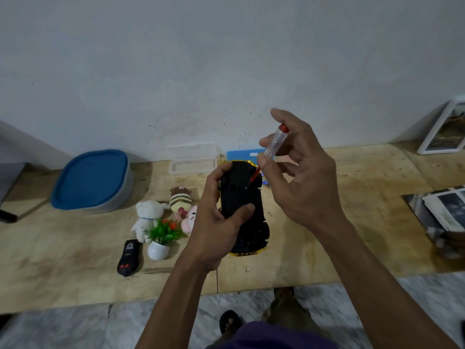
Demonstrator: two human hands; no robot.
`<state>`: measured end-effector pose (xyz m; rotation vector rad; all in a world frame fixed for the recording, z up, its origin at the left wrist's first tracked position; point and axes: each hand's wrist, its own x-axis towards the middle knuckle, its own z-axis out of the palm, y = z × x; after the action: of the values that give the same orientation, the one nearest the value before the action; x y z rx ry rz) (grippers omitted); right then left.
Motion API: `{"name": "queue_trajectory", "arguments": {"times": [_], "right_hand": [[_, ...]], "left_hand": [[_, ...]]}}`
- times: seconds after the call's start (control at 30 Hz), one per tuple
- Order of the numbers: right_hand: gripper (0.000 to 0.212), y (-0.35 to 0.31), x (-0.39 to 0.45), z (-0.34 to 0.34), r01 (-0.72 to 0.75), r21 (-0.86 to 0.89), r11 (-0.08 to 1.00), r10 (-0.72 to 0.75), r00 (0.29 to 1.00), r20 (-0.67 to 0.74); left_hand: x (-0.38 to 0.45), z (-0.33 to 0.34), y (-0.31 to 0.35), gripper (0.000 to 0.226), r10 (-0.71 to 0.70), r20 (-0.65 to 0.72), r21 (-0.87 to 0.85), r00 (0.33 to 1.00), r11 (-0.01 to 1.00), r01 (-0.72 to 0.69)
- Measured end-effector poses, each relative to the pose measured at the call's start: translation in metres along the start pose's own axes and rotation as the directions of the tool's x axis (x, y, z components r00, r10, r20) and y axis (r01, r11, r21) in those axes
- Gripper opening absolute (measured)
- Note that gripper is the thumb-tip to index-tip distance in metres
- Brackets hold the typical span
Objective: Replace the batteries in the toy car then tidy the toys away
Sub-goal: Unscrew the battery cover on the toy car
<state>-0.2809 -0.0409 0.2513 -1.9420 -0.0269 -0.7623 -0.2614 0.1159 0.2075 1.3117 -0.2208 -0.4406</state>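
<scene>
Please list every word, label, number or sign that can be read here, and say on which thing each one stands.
No text here is readable.
Black remote control: a pale emblem near its top, too blurred to read.
Blue flat thing behind the toy car: a small white label, too small to read.
Printed sheets at the right: no legible words.

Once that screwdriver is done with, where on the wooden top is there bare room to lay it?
Bare wood lies right of the toy car, up to the stack of photos, and along the front edge left of the remote. It is crowded left of the car: plush toys, potted plant, remote.
</scene>
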Motion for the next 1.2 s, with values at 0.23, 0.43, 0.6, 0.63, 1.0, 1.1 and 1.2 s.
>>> {"name": "queue_trajectory", "arguments": {"times": [0.23, 0.43, 0.6, 0.63, 1.0, 1.1, 1.2], "right_hand": [[0.058, -0.007, 0.002, 0.001, -0.014, 0.034, 0.999, 0.014, 1.000, 0.006], [0.058, -0.010, 0.003, 0.001, -0.053, 0.063, 0.997, 0.053, 0.999, -0.003], [0.059, -0.013, 0.003, 0.000, -0.045, 0.074, 0.996, 0.044, 0.999, 0.013], [0.060, -0.012, 0.003, 0.000, -0.053, 0.085, 0.995, 0.052, 0.999, 0.016], [0.063, -0.010, 0.001, 0.000, -0.120, 0.127, 0.985, 0.116, 0.993, 0.036], [0.048, -0.015, 0.005, -0.004, -0.173, 0.209, 0.963, 0.177, 0.984, -0.002], [0.024, -0.013, 0.007, -0.011, -0.201, 0.092, 0.975, 0.190, 0.975, 0.115]], "left_hand": [[-0.004, -0.001, 0.001, 0.074, -0.005, -0.005, -0.022, 1.000, 1.000, 0.005], [-0.004, -0.001, 0.001, 0.074, -0.005, -0.003, -0.027, 1.000, 1.000, 0.005], [-0.005, -0.002, 0.001, 0.074, -0.006, 0.000, -0.034, 1.000, 0.999, 0.006], [-0.005, -0.002, 0.001, 0.075, -0.008, 0.002, -0.033, 1.000, 0.999, 0.008], [-0.009, -0.004, 0.001, 0.079, -0.015, 0.025, -0.017, 1.000, 1.000, 0.015], [-0.011, -0.008, 0.002, 0.089, -0.017, 0.072, -0.008, 0.997, 1.000, 0.018], [-0.014, -0.011, 0.002, 0.098, -0.034, 0.099, -0.016, 0.994, 0.999, 0.035]]}}
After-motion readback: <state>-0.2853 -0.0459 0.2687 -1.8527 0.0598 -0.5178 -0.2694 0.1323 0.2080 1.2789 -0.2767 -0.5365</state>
